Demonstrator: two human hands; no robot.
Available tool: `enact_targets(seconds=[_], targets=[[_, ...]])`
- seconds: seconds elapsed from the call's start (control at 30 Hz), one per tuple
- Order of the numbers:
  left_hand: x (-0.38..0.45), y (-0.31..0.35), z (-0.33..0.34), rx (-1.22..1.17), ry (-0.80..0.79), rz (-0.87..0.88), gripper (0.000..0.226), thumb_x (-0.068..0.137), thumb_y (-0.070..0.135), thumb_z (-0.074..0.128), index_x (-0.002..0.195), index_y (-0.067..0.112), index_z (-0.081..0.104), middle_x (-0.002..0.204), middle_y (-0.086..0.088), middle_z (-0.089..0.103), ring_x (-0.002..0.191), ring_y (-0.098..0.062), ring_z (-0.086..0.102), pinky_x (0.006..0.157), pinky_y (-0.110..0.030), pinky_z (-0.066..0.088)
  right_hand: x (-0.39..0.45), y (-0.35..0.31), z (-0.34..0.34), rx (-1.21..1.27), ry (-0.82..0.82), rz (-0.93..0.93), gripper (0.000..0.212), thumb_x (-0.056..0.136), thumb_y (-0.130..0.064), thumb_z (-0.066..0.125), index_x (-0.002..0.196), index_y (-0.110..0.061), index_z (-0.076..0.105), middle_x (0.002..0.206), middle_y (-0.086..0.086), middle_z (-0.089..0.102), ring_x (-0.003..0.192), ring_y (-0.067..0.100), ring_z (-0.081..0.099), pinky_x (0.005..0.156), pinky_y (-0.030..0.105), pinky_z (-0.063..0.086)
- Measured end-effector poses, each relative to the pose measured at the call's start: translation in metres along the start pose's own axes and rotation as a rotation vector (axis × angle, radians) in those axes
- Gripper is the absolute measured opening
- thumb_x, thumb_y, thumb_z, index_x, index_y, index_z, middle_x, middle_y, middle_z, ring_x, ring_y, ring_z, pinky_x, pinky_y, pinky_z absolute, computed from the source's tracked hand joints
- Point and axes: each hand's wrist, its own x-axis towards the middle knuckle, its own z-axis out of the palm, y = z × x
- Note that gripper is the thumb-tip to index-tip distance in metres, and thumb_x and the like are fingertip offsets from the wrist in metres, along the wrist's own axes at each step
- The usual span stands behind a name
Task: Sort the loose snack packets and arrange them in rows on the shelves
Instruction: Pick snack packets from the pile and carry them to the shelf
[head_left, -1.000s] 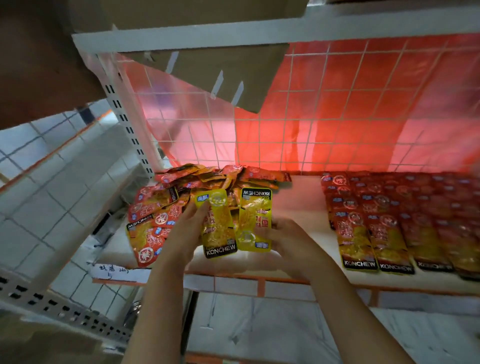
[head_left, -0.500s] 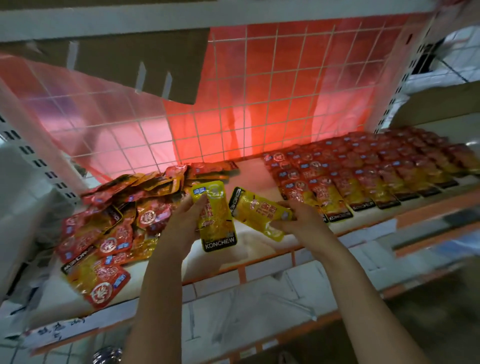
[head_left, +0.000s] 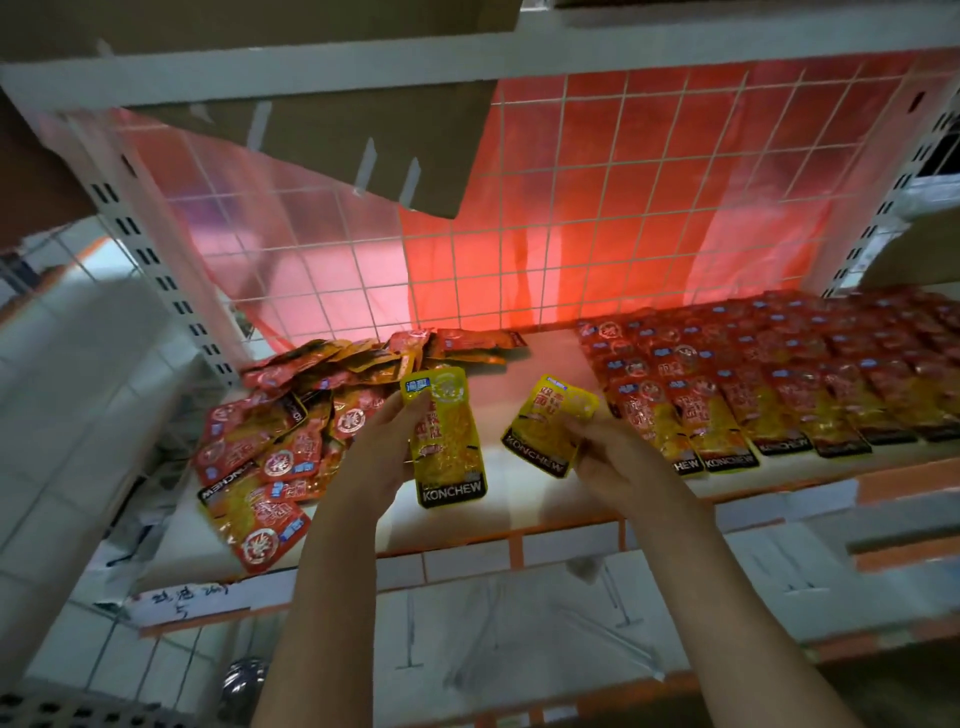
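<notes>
Two yellow packets in hand, one each. Left yellow packet (head_left: 449, 441) gripped upright by the left hand (head_left: 384, 447), fingers curled round its left edge, thumb on the face, logo end down. Right yellow packet (head_left: 550, 423) pinched at its lower right corner by the right hand (head_left: 618, 457), tilted, logo end down and to the left.

Side by side and touching a second ago, in front of the loose pile (head_left: 291, 431); now clearly apart, with bare shelf (head_left: 519, 514) showing between them. Swung almost flat half a second ago, the right one; now turned back toward upright and carried nearer the left end of the sorted rows (head_left: 779, 384). Not yet laid down: held above the board, just beside the nearest red-and-yellow column. No real change on the left side: same packet, same grip, same place in front of the pile.

Reads as a pair split up for placing one at a time, right packet first. Probably the start of a fresh column on the open strip between pile and rows, since yellow differs from the red-topped packets already laid out; whether it belongs with them, impossible to tell from here. Plenty left to sort: pile heaped and jumbled against the left upright and the wire grid (head_left: 571, 208), some pieces face down or reversed. Likely needs a flat lay, logo end toward the shelf's front edge, to match the neighbours.
</notes>
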Motion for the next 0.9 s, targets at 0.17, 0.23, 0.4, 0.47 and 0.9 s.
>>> enact_targets(seconds=[0.17, 0.23, 0.4, 0.47, 0.9], targets=[[0.003, 0.001, 0.008, 0.039, -0.06, 0.012, 0.014, 0.096, 0.023, 0.051, 0.101, 0.025, 0.065, 0.088, 0.0, 0.073, 0.082, -0.019, 0.069, 0.078, -0.04, 0.056, -0.006, 0.01, -0.007, -0.132, -0.085, 0.005, 0.028, 0.085, 0.016, 0.045, 0.095, -0.004, 0.062, 0.076, 0.004, 0.073, 0.07, 0.011, 0.07, 0.069, 0.02, 0.057], [0.006, 0.003, 0.016, 0.061, -0.088, -0.002, 0.013, 0.095, 0.022, 0.053, 0.099, 0.023, 0.065, 0.088, -0.001, 0.073, 0.082, -0.02, 0.068, 0.08, -0.04, 0.055, -0.013, 0.012, -0.013, -0.213, -0.064, -0.027, 0.021, 0.089, 0.01, 0.047, 0.099, -0.001, 0.062, 0.078, 0.003, 0.074, 0.071, 0.01, 0.071, 0.068, 0.018, 0.057], [0.022, -0.004, 0.062, 0.085, -0.171, -0.032, 0.012, 0.094, 0.017, 0.054, 0.098, 0.016, 0.065, 0.085, -0.003, 0.071, 0.078, -0.019, 0.066, 0.073, -0.036, 0.053, -0.04, -0.007, -0.048, -0.368, 0.042, -0.118, 0.016, 0.087, 0.001, 0.056, 0.099, -0.002, 0.066, 0.086, 0.005, 0.074, 0.077, 0.016, 0.071, 0.068, 0.026, 0.059], [0.026, -0.01, 0.091, 0.094, -0.224, -0.026, 0.012, 0.094, 0.015, 0.054, 0.099, 0.016, 0.064, 0.082, 0.0, 0.07, 0.073, -0.015, 0.066, 0.067, -0.032, 0.052, -0.054, -0.02, -0.068, -0.429, 0.112, -0.174, 0.016, 0.086, -0.001, 0.059, 0.097, -0.007, 0.069, 0.092, 0.006, 0.074, 0.084, 0.017, 0.07, 0.077, 0.027, 0.058], [0.002, -0.074, 0.366, 0.198, -0.599, -0.014, 0.012, 0.091, 0.025, 0.061, 0.085, 0.027, 0.07, 0.081, 0.007, 0.073, 0.081, -0.014, 0.068, 0.073, -0.033, 0.052, -0.166, -0.138, -0.255, -0.447, 0.66, -0.439, 0.006, 0.08, -0.005, 0.07, 0.084, -0.01, 0.071, 0.081, 0.006, 0.074, 0.074, 0.018, 0.07, 0.07, 0.026, 0.056]])
